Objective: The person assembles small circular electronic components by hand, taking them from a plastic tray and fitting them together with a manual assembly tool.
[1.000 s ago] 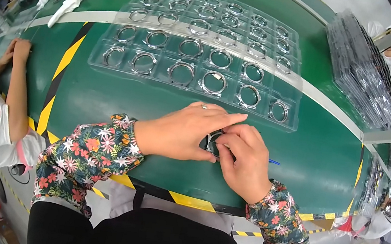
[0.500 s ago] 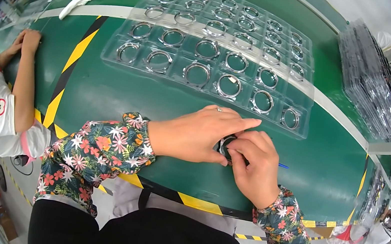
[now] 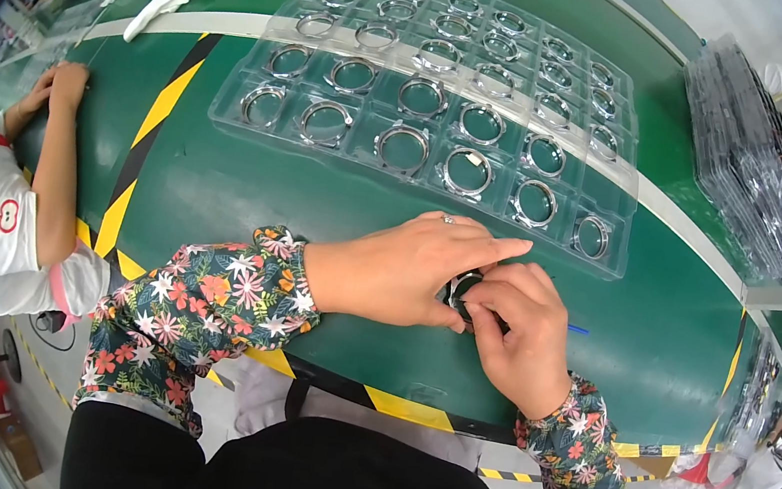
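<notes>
Over the green worktop my left hand [image 3: 407,269] curls its thumb and fingers round a small watch case [image 3: 458,288], a metal ring with a dark inside. Closed in a pinch, my right hand [image 3: 522,327] has its thumb and index finger pressed at the right side of that same case. The fingers hide most of it, and I cannot make out any separate small part in the pinch. Just beyond both hands lies a clear plastic tray [image 3: 606,198] with rows of silver ring-shaped watch cases, one per compartment.
A thin blue stick [image 3: 579,329] lies beside my right hand. Stacked clear trays [image 3: 751,167] stand at the far right. White cloths [image 3: 164,3] lie at the far left. A co-worker's arm [image 3: 63,160] rests on the worktop at the left, beyond yellow-black tape [image 3: 154,128].
The whole view has shifted slightly, so everything sits a little further right. Both hands keep nearly the same grip on the watch case.
</notes>
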A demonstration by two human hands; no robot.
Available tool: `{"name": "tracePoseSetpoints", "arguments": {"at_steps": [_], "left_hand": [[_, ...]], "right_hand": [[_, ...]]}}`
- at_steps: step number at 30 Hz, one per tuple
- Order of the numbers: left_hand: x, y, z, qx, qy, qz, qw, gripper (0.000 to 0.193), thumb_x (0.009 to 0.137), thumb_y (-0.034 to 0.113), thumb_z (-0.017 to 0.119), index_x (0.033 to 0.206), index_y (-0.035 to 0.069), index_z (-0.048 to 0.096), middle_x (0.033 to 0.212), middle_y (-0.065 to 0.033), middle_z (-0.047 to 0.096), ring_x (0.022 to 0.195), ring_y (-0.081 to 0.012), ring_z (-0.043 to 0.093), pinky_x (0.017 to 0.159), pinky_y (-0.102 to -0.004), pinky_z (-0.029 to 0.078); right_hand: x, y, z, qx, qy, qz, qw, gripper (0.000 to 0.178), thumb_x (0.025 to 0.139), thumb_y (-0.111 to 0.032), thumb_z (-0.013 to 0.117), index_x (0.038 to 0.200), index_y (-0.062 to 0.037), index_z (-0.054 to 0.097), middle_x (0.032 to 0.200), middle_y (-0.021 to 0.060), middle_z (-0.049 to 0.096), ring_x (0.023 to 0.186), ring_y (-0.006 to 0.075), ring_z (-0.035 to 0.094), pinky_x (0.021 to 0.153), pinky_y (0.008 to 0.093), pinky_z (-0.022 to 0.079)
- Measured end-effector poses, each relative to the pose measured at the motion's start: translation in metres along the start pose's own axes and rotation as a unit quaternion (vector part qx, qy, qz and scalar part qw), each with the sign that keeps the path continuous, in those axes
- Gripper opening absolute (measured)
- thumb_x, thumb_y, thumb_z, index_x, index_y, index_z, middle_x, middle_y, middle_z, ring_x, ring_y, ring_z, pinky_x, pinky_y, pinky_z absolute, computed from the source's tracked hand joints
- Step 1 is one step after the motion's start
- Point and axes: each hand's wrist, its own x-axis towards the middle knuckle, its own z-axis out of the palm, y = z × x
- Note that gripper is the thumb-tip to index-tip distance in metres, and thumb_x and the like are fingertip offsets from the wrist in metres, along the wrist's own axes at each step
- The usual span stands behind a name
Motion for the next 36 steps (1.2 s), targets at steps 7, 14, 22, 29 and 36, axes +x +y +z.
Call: {"name": "tracePoseSetpoints", "arguments": {"at_steps": [7,14,22,29,36], "left_hand": [[0.0004,-0.0001,-0.0005,-0.004,-0.003,-0.003,1.000,0.094,0.068,0.012,0.083,0.149,0.011,0.035,0.127,-0.0131,0.057,0.120,-0.0317,0.054,0.104,-0.0446,0.039],[0.0001,-0.0005,-0.0003,-0.008,0.004,0.005,1.000,0.094,0.068,0.012,0.083,0.149,0.010,0.036,0.126,-0.0131,0.058,0.119,-0.0317,0.054,0.103,-0.0446,0.039],[0.0010,-0.0001,-0.0003,-0.010,-0.001,0.003,1.000,0.094,0.069,0.010,0.082,0.150,0.011,0.034,0.125,-0.0128,0.058,0.117,-0.0316,0.055,0.103,-0.0445,0.039],[0.0004,-0.0003,-0.0010,-0.011,-0.006,-0.006,1.000,0.095,0.069,0.011,0.082,0.150,0.012,0.034,0.124,-0.0126,0.058,0.116,-0.0318,0.055,0.103,-0.0447,0.039],[0.0003,-0.0011,-0.0010,-0.012,-0.003,0.003,1.000,0.095,0.068,0.011,0.082,0.150,0.012,0.034,0.124,-0.0126,0.058,0.115,-0.0315,0.056,0.102,-0.0443,0.040]], "right_hand": [[-0.0002,0.0000,0.0019,-0.018,0.024,-0.008,1.000,0.015,0.070,0.007,0.068,0.082,-0.0017,0.064,0.088,0.0107,0.062,0.077,0.0292,0.058,0.066,0.0369,0.046],[0.0007,-0.0015,0.0031,-0.020,0.022,-0.005,1.000,0.015,0.070,0.008,0.068,0.081,-0.0015,0.064,0.086,0.0097,0.061,0.075,0.0285,0.056,0.065,0.0368,0.046],[-0.0006,0.0000,0.0011,-0.006,0.011,-0.008,1.000,0.015,0.070,0.008,0.067,0.081,-0.0016,0.064,0.085,0.0092,0.061,0.075,0.0281,0.056,0.065,0.0366,0.046],[0.0001,-0.0009,0.0015,-0.011,0.020,-0.003,1.000,0.016,0.071,0.007,0.067,0.083,-0.0017,0.064,0.088,0.0106,0.061,0.076,0.0291,0.057,0.066,0.0371,0.046],[0.0000,-0.0017,0.0019,-0.018,0.017,-0.001,1.000,0.016,0.070,0.007,0.067,0.082,-0.0018,0.063,0.087,0.0104,0.061,0.076,0.0296,0.056,0.066,0.0375,0.046]]}}
